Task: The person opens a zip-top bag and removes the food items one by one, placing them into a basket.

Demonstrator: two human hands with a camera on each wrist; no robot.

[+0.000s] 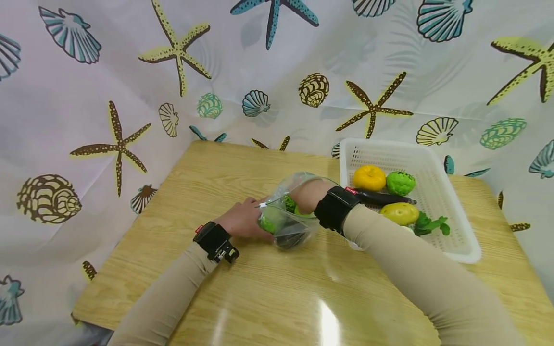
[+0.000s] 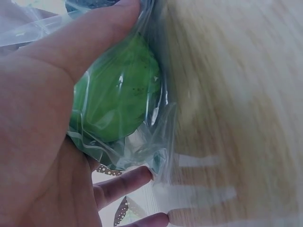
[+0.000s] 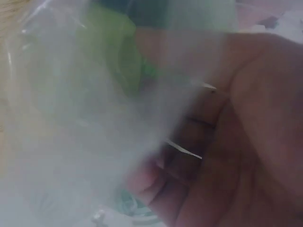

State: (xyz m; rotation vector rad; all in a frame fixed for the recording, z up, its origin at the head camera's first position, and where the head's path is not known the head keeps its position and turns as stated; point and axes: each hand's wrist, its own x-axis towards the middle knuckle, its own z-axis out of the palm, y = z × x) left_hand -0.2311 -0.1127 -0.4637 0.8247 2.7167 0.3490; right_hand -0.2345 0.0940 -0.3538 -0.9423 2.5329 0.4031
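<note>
A clear plastic bag [image 1: 294, 230] stands over the wooden table, with a green vegetable [image 2: 118, 90] and a dark one [image 1: 291, 234] visible through its film. My left hand [image 1: 246, 218] holds the bag's left side, its thumb across the film and other fingers behind it. Through the bag's mouth reaches my right hand [image 1: 309, 194]. In the right wrist view, that hand's thumb lies against a yellow-green vegetable [image 3: 116, 47], and the fingers curl below it. Hazy film hides much of this vegetable.
At the right, a white plastic basket [image 1: 465, 240] holds a yellow-orange pumpkin-like vegetable [image 1: 369, 178], a bumpy green one [image 1: 400, 183], an eggplant [image 1: 381, 197], a yellow potato-like one [image 1: 399, 214] and green leaves [image 1: 430, 224]. A shell-print cloth [image 1: 277, 72] hangs behind the table [image 1: 207, 178].
</note>
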